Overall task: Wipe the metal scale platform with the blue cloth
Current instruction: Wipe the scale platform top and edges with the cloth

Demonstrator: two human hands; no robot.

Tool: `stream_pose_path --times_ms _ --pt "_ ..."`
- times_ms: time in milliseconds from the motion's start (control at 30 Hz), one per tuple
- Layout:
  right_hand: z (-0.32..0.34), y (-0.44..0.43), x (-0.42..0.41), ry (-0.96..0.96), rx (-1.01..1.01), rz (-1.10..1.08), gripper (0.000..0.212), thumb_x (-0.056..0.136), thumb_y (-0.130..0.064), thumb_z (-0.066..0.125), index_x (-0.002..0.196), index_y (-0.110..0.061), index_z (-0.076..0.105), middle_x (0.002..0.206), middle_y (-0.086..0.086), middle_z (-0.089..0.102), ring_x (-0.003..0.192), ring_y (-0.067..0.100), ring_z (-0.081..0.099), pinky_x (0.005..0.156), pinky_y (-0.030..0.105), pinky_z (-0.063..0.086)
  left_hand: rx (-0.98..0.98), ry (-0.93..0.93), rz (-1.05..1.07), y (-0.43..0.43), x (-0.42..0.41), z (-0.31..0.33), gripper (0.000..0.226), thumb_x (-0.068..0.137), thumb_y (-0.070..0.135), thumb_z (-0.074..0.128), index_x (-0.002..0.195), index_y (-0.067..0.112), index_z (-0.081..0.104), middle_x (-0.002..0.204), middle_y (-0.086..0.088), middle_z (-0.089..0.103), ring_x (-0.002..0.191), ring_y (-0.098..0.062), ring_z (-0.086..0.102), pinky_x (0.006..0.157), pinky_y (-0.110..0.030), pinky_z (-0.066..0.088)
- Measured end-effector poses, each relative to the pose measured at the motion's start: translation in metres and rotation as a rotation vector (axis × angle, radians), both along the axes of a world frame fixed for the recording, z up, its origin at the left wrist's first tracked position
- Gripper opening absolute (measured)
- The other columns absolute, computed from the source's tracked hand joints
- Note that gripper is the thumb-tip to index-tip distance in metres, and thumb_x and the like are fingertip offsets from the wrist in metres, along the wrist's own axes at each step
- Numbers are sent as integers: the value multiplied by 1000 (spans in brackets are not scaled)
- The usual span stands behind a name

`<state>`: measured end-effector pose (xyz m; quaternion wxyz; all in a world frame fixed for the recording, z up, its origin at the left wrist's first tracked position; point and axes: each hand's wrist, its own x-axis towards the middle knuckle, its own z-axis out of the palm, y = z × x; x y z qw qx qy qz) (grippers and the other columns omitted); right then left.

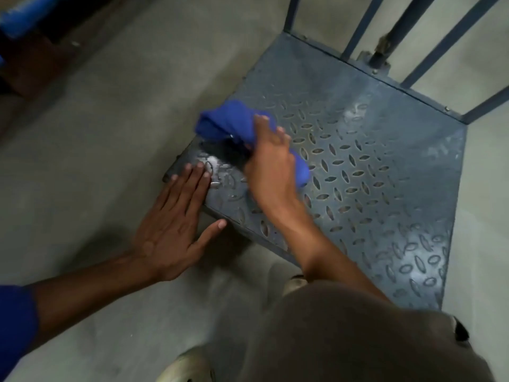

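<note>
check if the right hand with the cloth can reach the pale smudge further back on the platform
Probably yes. The right hand grips the blue cloth on the metal scale platform, and the pale smudge lies on bare plate just beyond it, with nothing standing between them.

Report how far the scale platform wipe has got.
Done: only the left corner looks wiped, showing a wet sheen. In hand: the right hand grips the blue cloth there; the left hand rests flat beside it. Left: pale dusty patches on the platform, far and right.
</note>
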<state>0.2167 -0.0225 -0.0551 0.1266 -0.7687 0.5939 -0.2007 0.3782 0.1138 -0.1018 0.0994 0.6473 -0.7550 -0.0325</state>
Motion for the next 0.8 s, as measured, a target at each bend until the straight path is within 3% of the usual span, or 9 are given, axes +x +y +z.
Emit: stream_pose_path --times_ms 133,233,333,433,533,633,700,800 --pt "-21 20 -18 208 -17 -134 61 100 -6 57 157 1 34 162 25 38 146 57 33 124 63 26 -44 -89 -65 0 9 -1 94 106 68 24 167 -1 9 177 -18 2 165 -31 1 133 -50 9" --pt "-12 12 33 139 72 86 64 101 -3 47 160 0 24 167 24 24 152 55 19 128 58 14 -27 -160 -65 -5 4 -4 100 104 69 30 165 -8 12 175 -27 5 164 -38 2 133 -55 10" --pt "2 -3 80 46 117 413 69 94 -1 57 159 -4 33 159 24 40 147 47 34 121 50 28 -4 -214 -88 -7 2 -6 96 102 64 39 158 -14 31 164 -38 26 159 -52 17 130 -63 15" --pt "13 4 77 -84 136 517 77 83 8 57 157 -9 42 153 21 51 142 45 45 113 55 42 -22 -225 -141 -5 7 -6 91 97 57 44 155 -13 37 158 -40 35 153 -56 27 127 -66 19" --pt "16 31 19 -192 24 367 77 85 13 58 156 -13 43 160 10 46 149 38 41 119 51 39 -51 -220 -171 2 8 -6 100 93 56 50 163 -10 21 169 -36 17 159 -52 16 128 -66 16" --pt "18 58 -75 -144 -54 132 70 93 7 59 157 -17 42 159 8 46 142 37 50 111 42 47 -60 -220 -245 4 -6 -2 106 89 46 62 164 -9 12 173 -32 5 162 -48 5 130 -65 11" --pt "22 77 -141 -71 3 -64 63 100 -10 56 159 -22 38 157 13 50 130 41 61 99 45 53 -77 -195 -313 4 -26 0 107 84 37 69 164 -8 14 174 -30 4 162 -47 6 129 -65 15" --pt "28 111 -218 29 113 -382 61 101 -21 50 160 -25 35 153 24 51 129 49 58 103 53 49 -85 -136 -366 11 -57 1 109 81 35 73 165 -7 17 174 -30 6 162 -46 7 127 -66 20"
